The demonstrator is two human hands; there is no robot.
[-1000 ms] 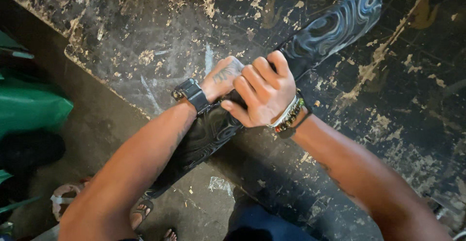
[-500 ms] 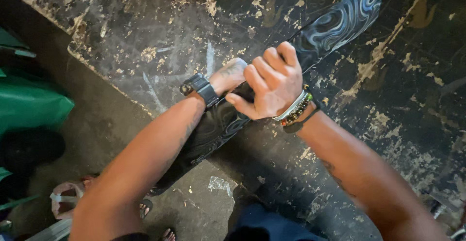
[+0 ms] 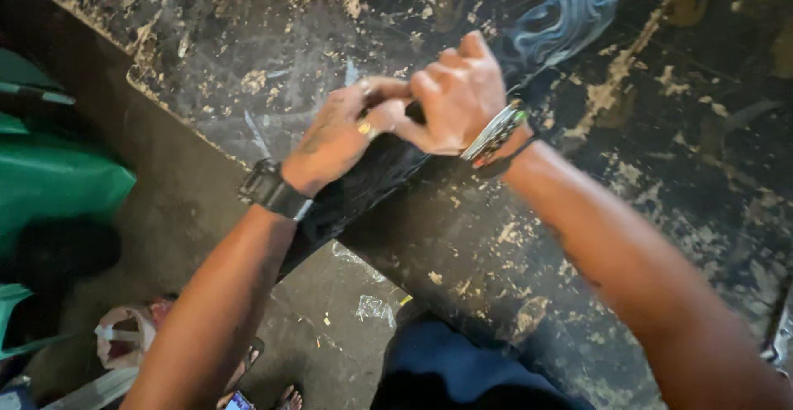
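Green bag [image 3: 58,187] sits at far left, off the table [image 3: 248,38]. Left hand [image 3: 334,133], now shifted up from where it lay, pinches closed on the dark patterned strip [image 3: 562,26]; right hand [image 3: 454,96] is curled shut over the same spot. The strip lies diagonally across the table, its lower end overhanging the edge; the grip looks reset.

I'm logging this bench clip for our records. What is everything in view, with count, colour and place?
Long patterned strip: one, dark with pale blue-grey swirls, lying diagonally across the table under both hands.
Table: one, black, worn and flecked, filling the upper right.
Green object: one, green, left edge.
Clear plastic scraps: a few, on the floor below the table edge.
Bag: one, pale, lower left floor.
Wristwatch: one, black, left wrist.
Bracelets: several, right wrist.
Left hand: pressing on the strip.
Right hand: gripping the strip.
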